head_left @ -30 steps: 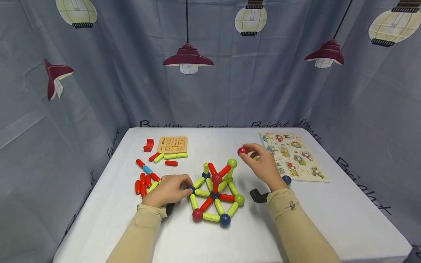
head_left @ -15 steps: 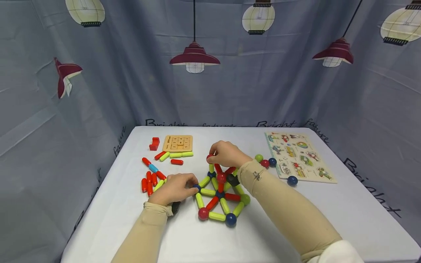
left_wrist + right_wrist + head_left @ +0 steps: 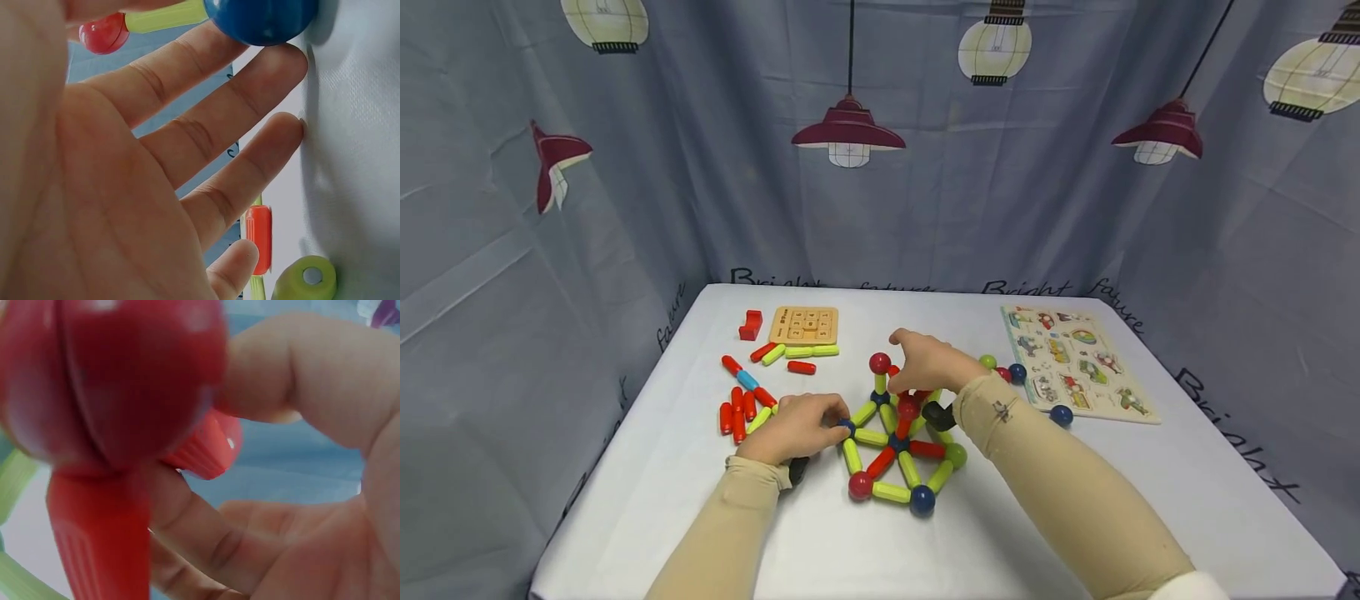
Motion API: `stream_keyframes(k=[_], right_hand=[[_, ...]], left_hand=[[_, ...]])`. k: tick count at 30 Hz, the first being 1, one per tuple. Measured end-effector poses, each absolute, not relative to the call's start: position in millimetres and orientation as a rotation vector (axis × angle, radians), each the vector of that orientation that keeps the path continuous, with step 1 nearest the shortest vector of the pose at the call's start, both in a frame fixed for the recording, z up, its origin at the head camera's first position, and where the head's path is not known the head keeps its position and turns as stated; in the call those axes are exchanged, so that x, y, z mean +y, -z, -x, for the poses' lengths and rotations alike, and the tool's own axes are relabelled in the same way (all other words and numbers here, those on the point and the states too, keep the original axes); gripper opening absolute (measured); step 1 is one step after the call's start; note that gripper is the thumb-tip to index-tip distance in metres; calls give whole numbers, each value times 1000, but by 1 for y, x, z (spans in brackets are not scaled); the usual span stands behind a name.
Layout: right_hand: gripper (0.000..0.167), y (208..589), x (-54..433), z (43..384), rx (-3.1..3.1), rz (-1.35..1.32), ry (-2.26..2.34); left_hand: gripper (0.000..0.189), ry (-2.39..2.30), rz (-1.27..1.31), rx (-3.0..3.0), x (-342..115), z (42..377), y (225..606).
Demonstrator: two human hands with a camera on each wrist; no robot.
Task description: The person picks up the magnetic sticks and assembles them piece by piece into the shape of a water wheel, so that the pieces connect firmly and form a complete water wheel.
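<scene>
Head view puts our right hand (image 3: pixel 934 363) nearest the spot that matters: the raised red ball (image 3: pixel 880 363) sits on an upright green rod (image 3: pixel 880 384), just left of our fingertips. The relation that counts, we judge, is between that ball and the slanting red rod (image 3: pixel 892 372), whose tip lies just beside it, to the right. Its long axis seems to climb away from us out of the central red ball (image 3: pixel 908 407); our thumb hides its lower part, and whether tip and ball touch we cannot tell.

Our right thumb and forefinger are parted in a wide curve, with nothing visibly gripped. From the right wrist, an upright red rod (image 3: pixel 100 537) stands under the central ball and another rod's end shows between thumb and finger, but we cannot see whether they touch it.

Our left hand (image 3: pixel 803 425), farther from the raised ball, pinches a blue ball (image 3: pixel 262 19) at the frame's left corner, the other fingers stretched out below it.
</scene>
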State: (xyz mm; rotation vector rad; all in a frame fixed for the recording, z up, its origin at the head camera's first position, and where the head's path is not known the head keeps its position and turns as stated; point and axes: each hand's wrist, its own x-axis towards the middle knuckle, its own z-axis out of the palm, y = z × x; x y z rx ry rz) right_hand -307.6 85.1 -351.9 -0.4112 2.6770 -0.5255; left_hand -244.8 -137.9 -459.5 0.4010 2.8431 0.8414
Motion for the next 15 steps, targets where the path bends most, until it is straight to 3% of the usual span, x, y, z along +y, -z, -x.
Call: stream_keyframes(k=[11,15], right_hand=[[80,361,88,305,2706,468,576],[55,360,116,302,2853,535,876]], left_hand=[[13,-849,-417,2845,-139,244,467],[15,-853,-427,2847,-140,245,467]])
